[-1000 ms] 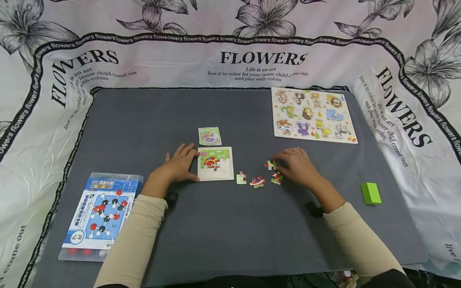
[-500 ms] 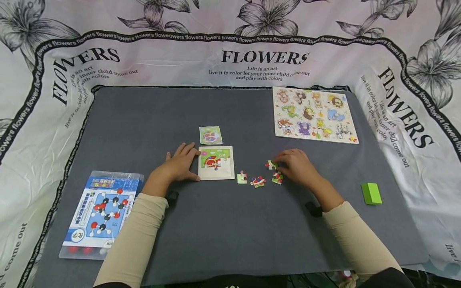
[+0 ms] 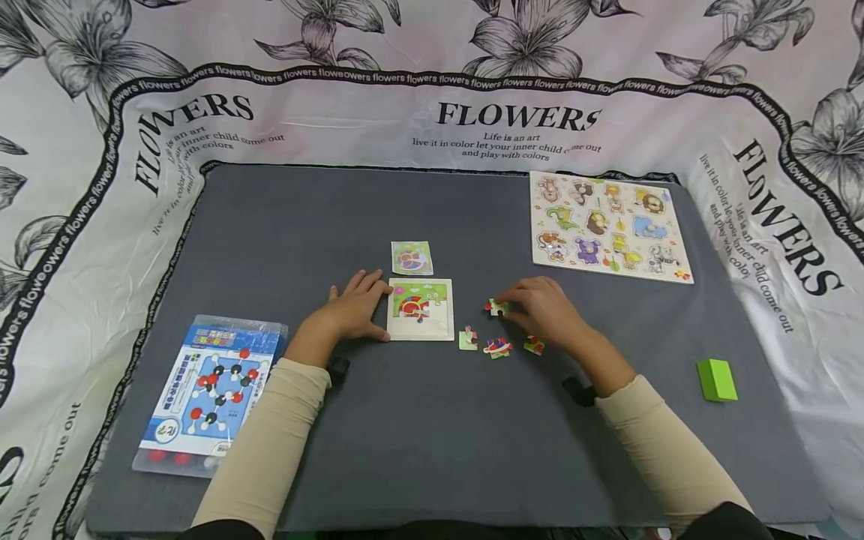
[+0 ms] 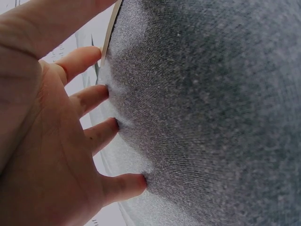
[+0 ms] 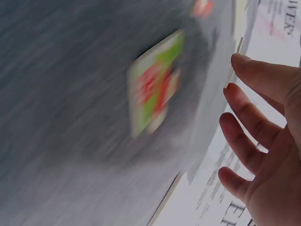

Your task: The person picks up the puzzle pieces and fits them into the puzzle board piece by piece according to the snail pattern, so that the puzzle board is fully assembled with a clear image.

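Pinching puzzle piece (image 3: 496, 307) in right hand (image 3: 545, 311), thumb-and-forefinger grip, just right of centre in head view; seen edge-on from right wrist. Touching left edge of puzzle board (image 3: 440, 322), near mid-frame, with left hand (image 3: 351, 309), fingers spread, grip released. Can see three loose pieces (image 3: 497, 348) on worktop (image 3: 486, 442), right of board.

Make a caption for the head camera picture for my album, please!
The right hand pinches a puzzle piece while the left hand rests at the puzzle tray.

The jigsaw (image 3: 421, 310) suggests a play table (image 3: 459, 435).
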### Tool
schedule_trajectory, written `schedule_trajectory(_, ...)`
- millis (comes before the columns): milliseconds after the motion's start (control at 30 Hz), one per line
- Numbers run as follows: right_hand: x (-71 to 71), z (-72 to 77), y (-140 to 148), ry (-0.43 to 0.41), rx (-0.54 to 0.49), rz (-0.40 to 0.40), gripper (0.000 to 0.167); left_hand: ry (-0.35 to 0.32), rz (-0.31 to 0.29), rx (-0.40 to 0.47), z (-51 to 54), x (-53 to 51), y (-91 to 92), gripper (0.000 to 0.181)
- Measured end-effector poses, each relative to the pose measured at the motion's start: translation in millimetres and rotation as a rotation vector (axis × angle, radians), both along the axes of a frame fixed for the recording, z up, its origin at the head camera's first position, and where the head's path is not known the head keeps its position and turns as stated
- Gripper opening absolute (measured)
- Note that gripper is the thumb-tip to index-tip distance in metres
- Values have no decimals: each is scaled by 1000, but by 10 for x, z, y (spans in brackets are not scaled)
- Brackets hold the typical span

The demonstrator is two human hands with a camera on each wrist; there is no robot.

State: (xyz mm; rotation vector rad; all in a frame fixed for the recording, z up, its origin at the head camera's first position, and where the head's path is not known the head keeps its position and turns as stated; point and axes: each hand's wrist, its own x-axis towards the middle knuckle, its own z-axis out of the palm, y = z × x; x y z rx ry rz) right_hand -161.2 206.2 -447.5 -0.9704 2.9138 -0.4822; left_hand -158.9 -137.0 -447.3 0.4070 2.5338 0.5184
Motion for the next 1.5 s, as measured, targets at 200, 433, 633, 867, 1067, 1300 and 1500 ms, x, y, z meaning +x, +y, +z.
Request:
schedule_trajectory(200, -16, -2, -326, 23, -2, 44, 29, -8, 1, 10, -6, -14, 75, 82)
schedule_trajectory(433, -11, -89, -636, 66, 1, 131, 28, -4, -9, -12, -57, -32, 106, 82)
schedule_trajectory(633, -11, -167, -751, 39, 3, 118, 25, -1, -8, -10, -57, -29, 117, 82)
schedule_trajectory(867, 0, -197, -813, 109, 58, 105, 25, -4, -2, -24, -18, -29, 110, 82)
schedule_trajectory(1067, 16, -181, -850, 143, 69, 96, 23, -17, -5, -27, -4, -40, 84, 83)
schedule_trajectory(1300, 13, -165, -883, 73, 42, 101, 25, -29, 7, -34, -2, -35, 60, 86)
schedule_trajectory(1500, 20, -143, -836, -3, -31, 98, 28, -23, 17, -22, -14, -23, 22, 83)
